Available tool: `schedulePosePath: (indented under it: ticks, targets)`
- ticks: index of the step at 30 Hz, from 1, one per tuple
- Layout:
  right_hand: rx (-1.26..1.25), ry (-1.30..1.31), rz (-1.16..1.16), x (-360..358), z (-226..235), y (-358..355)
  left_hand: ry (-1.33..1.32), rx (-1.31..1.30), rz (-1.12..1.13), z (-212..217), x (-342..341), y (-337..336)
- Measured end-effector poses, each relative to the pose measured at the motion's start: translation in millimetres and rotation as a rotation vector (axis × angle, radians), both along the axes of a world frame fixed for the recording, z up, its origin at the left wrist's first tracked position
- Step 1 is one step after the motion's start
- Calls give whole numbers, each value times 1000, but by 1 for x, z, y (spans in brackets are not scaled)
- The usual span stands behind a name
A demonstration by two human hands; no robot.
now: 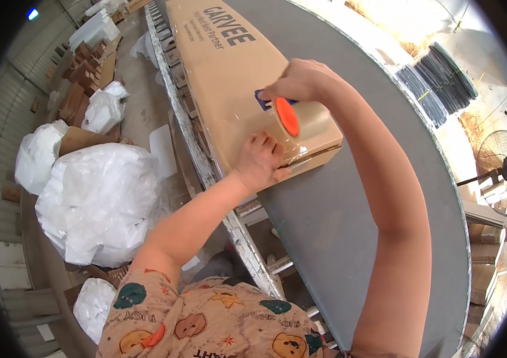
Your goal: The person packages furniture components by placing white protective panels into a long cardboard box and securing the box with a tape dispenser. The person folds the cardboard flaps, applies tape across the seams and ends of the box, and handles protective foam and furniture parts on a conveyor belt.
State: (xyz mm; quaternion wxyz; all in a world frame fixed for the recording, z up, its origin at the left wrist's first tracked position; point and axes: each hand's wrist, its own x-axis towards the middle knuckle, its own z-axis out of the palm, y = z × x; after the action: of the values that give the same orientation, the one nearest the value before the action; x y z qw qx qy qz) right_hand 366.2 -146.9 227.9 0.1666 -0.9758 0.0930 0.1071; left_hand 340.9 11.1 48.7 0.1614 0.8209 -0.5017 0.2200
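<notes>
A long brown cardboard box [229,77] lies lengthwise in front of me, its near end facing my body. My right hand [304,80] is closed round a tape dispenser [287,117], blue with an orange disc, held over the top near the box's near right corner. Shiny clear tape shows on the cardboard around it. My left hand [260,160] rests on the near left part of the box, fingers bent but apart and the thumb close to the end edge. A dark gap runs along that end edge, to the right of the thumb.
Under the box are a grey curved tabletop [349,221] and, on its left, a roller conveyor with a worn metal rail [242,241]. White plastic-wrapped bundles [101,203] stand on the left floor. A fan [500,173] and stacked dark sheets [435,83] are at the right.
</notes>
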Motion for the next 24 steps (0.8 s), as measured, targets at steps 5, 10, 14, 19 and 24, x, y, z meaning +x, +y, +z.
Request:
schedulePosePath:
  ticks: [5,10,14,19,24]
  targets:
    - [99,62,1,-66,-49,-17,33,-57,-95,2,2,5]
    - [-131,-82,-45,-170,-158,13,53,-51,-134,8,15,23]
    - [-50,12,-176,-119,-171,8,189,4,-162,16,23,4]
    - [71,226,-126,-90,-183,-16,215,506,-123,16,42,-13]
    - [164,342,-210,-89,-171,-35,199,569,-149,25,45,-69]
